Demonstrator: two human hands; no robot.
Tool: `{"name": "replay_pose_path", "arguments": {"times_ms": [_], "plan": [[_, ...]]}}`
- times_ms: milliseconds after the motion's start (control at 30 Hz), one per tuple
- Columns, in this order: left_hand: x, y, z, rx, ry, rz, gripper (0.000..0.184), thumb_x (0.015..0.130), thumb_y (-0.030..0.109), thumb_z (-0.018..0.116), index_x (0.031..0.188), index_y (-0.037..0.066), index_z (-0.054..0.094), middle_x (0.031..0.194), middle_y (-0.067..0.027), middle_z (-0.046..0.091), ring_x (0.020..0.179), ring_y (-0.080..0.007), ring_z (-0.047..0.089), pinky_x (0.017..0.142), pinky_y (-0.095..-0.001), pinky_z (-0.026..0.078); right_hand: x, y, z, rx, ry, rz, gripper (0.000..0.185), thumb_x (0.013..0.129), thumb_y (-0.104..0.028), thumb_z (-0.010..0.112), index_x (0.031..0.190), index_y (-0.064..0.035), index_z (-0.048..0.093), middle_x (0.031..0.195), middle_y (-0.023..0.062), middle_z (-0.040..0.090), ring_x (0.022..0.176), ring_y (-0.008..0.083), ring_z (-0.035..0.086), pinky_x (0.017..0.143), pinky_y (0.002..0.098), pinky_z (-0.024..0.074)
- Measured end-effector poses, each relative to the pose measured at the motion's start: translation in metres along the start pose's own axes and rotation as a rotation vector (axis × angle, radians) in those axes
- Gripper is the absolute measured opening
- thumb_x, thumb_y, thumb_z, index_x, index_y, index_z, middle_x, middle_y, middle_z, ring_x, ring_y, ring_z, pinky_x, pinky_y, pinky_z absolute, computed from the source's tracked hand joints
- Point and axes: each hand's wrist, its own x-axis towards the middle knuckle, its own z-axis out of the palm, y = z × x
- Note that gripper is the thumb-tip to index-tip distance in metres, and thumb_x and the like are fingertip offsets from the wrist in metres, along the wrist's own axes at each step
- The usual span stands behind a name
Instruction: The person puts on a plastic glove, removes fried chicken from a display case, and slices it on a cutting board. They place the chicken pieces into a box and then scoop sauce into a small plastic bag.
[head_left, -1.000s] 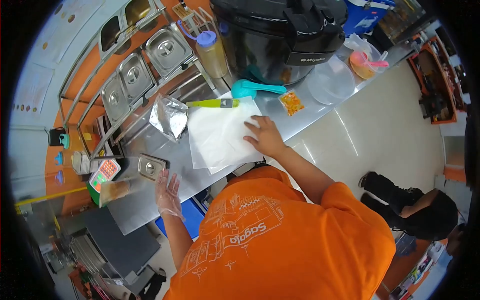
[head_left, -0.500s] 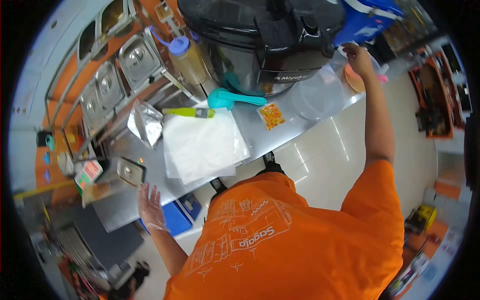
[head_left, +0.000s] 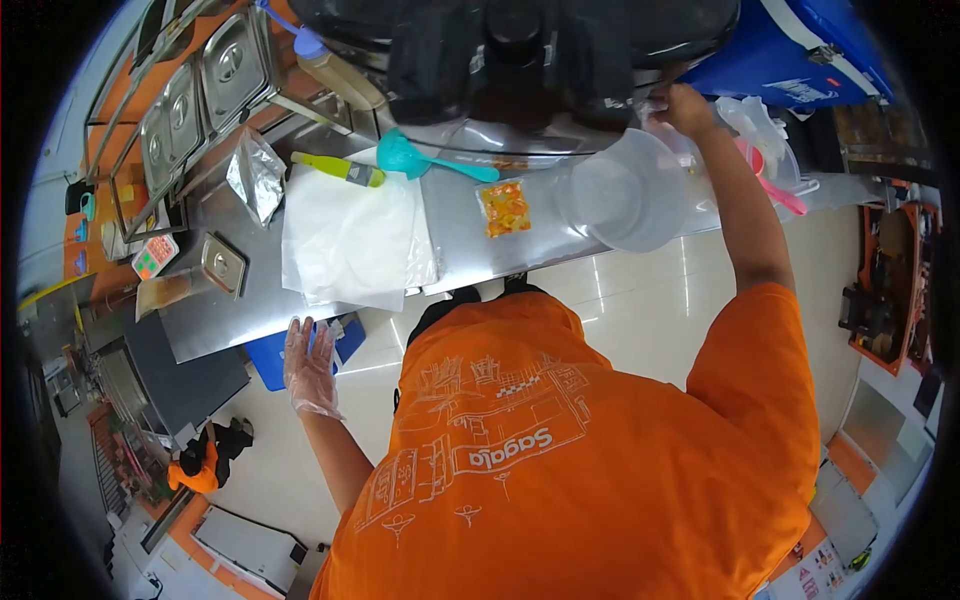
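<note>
My left hand (head_left: 311, 368), in a clear plastic glove, is raised with fingers apart beside the counter's front edge and holds nothing. My right hand (head_left: 685, 108) is bare and reaches behind the clear round tub (head_left: 627, 190), beside the big black cooker (head_left: 520, 60); its fingers are bent at something clear that I cannot make out. White paper sheets (head_left: 350, 240) lie on the steel counter. Behind them is a green-handled brush (head_left: 338, 168), with a teal ladle (head_left: 430, 160) and a packet of orange pieces (head_left: 505, 208) to their right.
Crumpled foil (head_left: 256, 176) and a small lidded steel tin (head_left: 223, 265) lie left of the sheets. Lidded steel pans (head_left: 235, 62) stand in a rack. A blue cooler (head_left: 800, 60) stands at the back right. Another person (head_left: 205, 460) is at the lower left.
My right hand has left the paper sheets and moved right, to behind the clear tub. My left hand stays raised with fingers apart. The view has shifted, bringing the cooker closer.
</note>
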Motion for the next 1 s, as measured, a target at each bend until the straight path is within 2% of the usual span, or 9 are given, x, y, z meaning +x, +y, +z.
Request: {"name": "replay_pose_path", "arguments": {"times_ms": [133,300,400,433,500,600,800,900,1000], "plan": [[0.000,-0.007,0.003,-0.022,0.010,0.006,0.068,0.103,0.031,0.062,0.159,0.005,0.033,0.159,-0.0174,0.042,0.143,-0.0373,0.045,0.117,-0.0439,0.038,-0.009,-0.005,-0.004,-0.104,0.078,0.015,0.041,0.071,-0.019,0.086,0.110,-0.0127,0.077,0.112,0.0150,0.072,0.110,0.0352,0.067,0.095,0.0423,0.0545],[-0.006,0.000,0.028,0.012,-0.048,0.032,0.071,0.103,0.033,0.060,0.160,0.002,0.030,0.160,-0.0187,0.040,0.145,-0.0383,0.043,0.122,-0.0465,0.033,0.003,0.012,0.001,-0.029,0.005,-0.227,0.026,0.069,-0.017,0.088,0.087,-0.0083,0.072,0.111,0.0123,0.071,0.105,0.0341,0.067,0.089,0.0456,0.0546],[-0.005,0.000,0.031,0.020,-0.086,0.055,0.072,0.103,0.030,0.062,0.160,0.001,0.029,0.160,-0.0200,0.040,0.145,-0.0393,0.042,0.122,-0.0476,0.033,0.008,0.003,-0.003,0.022,-0.098,-0.011,0.029,0.067,-0.014,0.089,0.083,-0.0054,0.066,0.109,0.0114,0.069,0.107,0.0330,0.066,0.087,0.0459,0.0534],[-0.006,0.000,0.032,0.009,-0.088,0.067,0.072,0.102,0.029,0.063,0.159,0.001,0.029,0.160,-0.0203,0.039,0.145,-0.0396,0.042,0.122,-0.0479,0.034,0.006,0.002,-0.003,0.020,-0.093,0.001,0.029,0.067,-0.014,0.089,0.083,-0.0054,0.066,0.109,0.0114,0.069,0.107,0.0330,0.066,0.087,0.0459,0.0534],[-0.006,-0.001,0.032,0.009,-0.089,0.083,0.071,0.102,0.027,0.064,0.159,0.001,0.030,0.160,-0.0207,0.039,0.146,-0.0402,0.041,0.122,-0.0482,0.034,-0.002,0.003,-0.001,-0.004,0.119,-0.216,0.032,0.066,-0.014,0.089,0.089,-0.0061,0.070,0.099,0.0115,0.071,0.102,0.0337,0.068,0.085,0.0447,0.0539],[-0.010,-0.001,0.031,0.001,-0.067,0.072,0.068,0.103,0.026,0.062,0.159,0.003,0.030,0.161,-0.0199,0.038,0.146,-0.0400,0.041,0.122,-0.0470,0.034,-0.005,0.006,-0.006,0.047,0.132,-0.309,0.036,0.067,-0.013,0.090,0.097,-0.0054,0.072,0.094,0.0123,0.072,0.093,0.0325,0.070,0.083,0.0414,0.0552],[-0.004,-0.005,0.014,-0.004,0.008,0.054,0.059,0.109,0.031,0.049,0.161,0.013,0.030,0.163,-0.0126,0.039,0.148,-0.0320,0.040,0.120,-0.0419,0.033,0.002,0.013,-0.021,0.446,-0.120,-0.047,0.039,0.068,-0.005,0.089,0.104,-0.0039,0.075,0.089,0.0078,0.074,0.084,0.0195,0.068,0.079,0.0335,0.0549],[-0.004,-0.002,0.013,-0.055,0.011,0.020,0.059,0.110,0.032,0.047,0.162,0.012,0.029,0.163,-0.0115,0.038,0.149,-0.0322,0.039,0.121,-0.0422,0.032,0.004,0.017,-0.017,0.573,-0.088,-0.166,0.034,0.068,-0.002,0.089,0.099,-0.0028,0.076,0.085,0.0055,0.074,0.080,0.0167,0.068,0.076,0.0322,0.0547],[-0.006,-0.003,0.014,-0.028,0.014,0.035,0.059,0.110,0.033,0.046,0.162,0.012,0.029,0.164,-0.0112,0.038,0.149,-0.0318,0.039,0.121,-0.0419,0.031,0.010,0.018,-0.026,0.475,-0.152,-0.052,0.026,0.070,-0.002,0.088,0.094,-0.0025,0.077,0.083,0.0055,0.073,0.078,0.0163,0.067,0.075,0.0310,0.0544]]}}
